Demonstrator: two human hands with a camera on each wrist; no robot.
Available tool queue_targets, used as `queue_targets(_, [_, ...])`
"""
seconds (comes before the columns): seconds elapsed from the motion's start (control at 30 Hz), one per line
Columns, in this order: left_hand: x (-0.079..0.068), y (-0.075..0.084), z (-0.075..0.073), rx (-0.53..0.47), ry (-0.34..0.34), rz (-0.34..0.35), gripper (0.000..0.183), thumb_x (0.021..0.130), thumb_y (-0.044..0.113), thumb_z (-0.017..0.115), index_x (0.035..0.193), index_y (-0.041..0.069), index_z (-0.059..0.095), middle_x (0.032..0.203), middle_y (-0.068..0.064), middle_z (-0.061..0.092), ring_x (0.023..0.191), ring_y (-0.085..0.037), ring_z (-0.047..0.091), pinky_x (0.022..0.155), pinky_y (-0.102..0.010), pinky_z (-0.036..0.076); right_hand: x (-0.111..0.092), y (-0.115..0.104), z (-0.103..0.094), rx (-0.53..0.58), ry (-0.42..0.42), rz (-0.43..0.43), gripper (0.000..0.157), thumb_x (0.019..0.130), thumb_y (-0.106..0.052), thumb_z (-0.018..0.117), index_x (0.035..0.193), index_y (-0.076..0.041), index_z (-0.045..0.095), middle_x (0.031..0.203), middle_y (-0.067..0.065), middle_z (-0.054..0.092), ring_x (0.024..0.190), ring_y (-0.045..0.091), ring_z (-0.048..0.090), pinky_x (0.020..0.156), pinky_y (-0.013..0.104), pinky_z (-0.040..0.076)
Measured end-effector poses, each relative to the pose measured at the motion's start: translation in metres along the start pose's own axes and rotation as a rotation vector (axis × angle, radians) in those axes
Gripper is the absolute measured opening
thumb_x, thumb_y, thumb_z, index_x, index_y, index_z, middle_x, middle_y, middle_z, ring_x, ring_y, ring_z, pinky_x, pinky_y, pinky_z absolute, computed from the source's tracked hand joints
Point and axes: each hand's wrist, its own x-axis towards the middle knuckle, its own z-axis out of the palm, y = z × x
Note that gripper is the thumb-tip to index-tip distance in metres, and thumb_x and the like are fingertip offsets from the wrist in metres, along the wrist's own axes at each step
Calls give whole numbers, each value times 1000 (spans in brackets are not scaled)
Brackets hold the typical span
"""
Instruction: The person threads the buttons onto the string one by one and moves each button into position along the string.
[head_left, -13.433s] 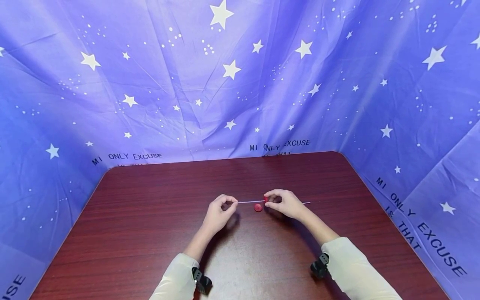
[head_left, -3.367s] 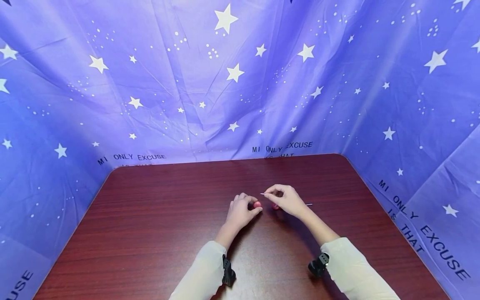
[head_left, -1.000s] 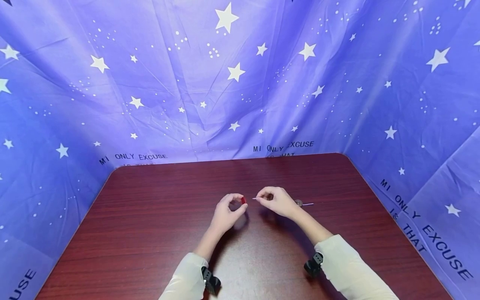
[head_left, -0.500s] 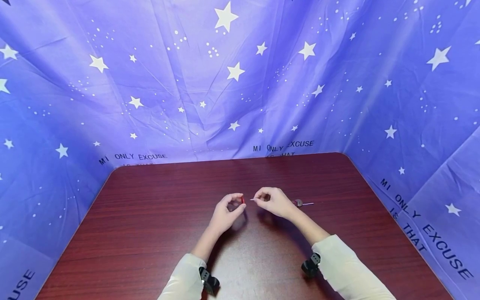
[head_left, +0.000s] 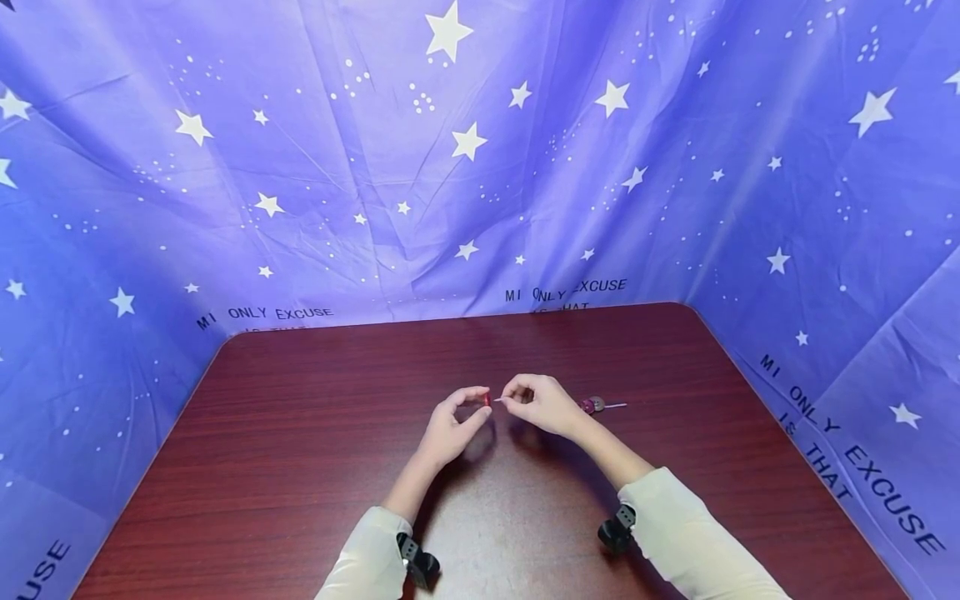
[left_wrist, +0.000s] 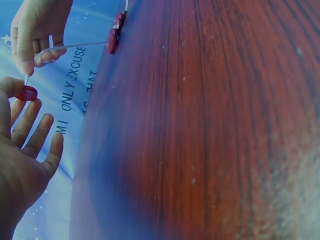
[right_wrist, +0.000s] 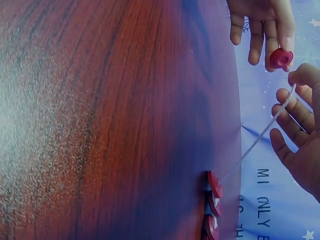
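My left hand (head_left: 450,429) pinches a red button (head_left: 487,399) on edge between thumb and index finger, above the table. In the right wrist view, small holes show in this red button (right_wrist: 281,59). Close on its right, my right hand (head_left: 546,406) pinches the end of a white string (right_wrist: 260,136), its short tip pointing at the button. Whether the tip has entered a hole I cannot tell. From the right hand the string runs down to several threaded buttons (right_wrist: 215,184) on the table, mostly red. In the head view a brownish button (head_left: 597,404) lies among them.
The dark red wood-grain table (head_left: 300,467) has a rounded far edge. A blue-purple curtain (head_left: 360,167) with white stars and black lettering hangs behind and beside it. The string's far tail (head_left: 617,405) lies right of the threaded buttons. Black wrist cameras (head_left: 417,563) sit on both sleeves.
Earlier, the left hand reached a red button on the table; it now holds that button raised. The right hand has moved left with the string tip, closing the gap and uncovering the threaded buttons.
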Motion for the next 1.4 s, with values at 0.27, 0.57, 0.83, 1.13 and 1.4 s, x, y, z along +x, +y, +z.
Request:
queue_targets(0.27, [1, -3, 1, -33, -18, 14, 31, 89, 2, 59, 118, -9, 56, 110, -25, 63, 103, -37, 60, 88, -42, 50, 0, -2, 2, 12, -3, -5, 4, 81, -12, 65, 84, -9, 64, 70, -2, 61, 65, 3, 51, 60, 19, 44])
queue_targets(0.57, [1, -10, 4, -80, -44, 20, 32, 90, 1, 57, 119, -11, 54, 110, -26, 63, 102, -37, 59, 89, -46, 49, -1, -3, 4, 40, -2, -16, 4, 80, -10, 66, 83, -10, 63, 70, -3, 60, 64, 4, 51, 58, 19, 44])
queue_targets(0.83, [1, -8, 6, -103, -44, -1, 31, 91, 1, 56, 119, -11, 54, 111, -27, 62, 103, -36, 59, 90, -42, 49, 0, -1, 4, 29, -9, 2, 5, 80, -12, 66, 83, -9, 63, 69, -4, 59, 64, 4, 51, 59, 19, 44])
queue_targets(1.13, [0, -8, 7, -75, -29, 2, 31, 90, 2, 57, 118, -10, 56, 108, -25, 64, 98, -20, 60, 85, -31, 51, -1, 0, 6, 31, -17, 5, 9, 81, -15, 67, 84, -7, 63, 70, -3, 60, 64, 3, 51, 59, 19, 44])
queue_targets(1.4, [1, -7, 8, -87, -46, -14, 33, 91, 3, 57, 120, -12, 54, 109, -25, 64, 100, -25, 60, 85, -30, 51, -1, 1, 7, 33, -14, 1, 8, 81, -13, 66, 85, -7, 64, 70, -3, 60, 64, 4, 51, 60, 20, 44])
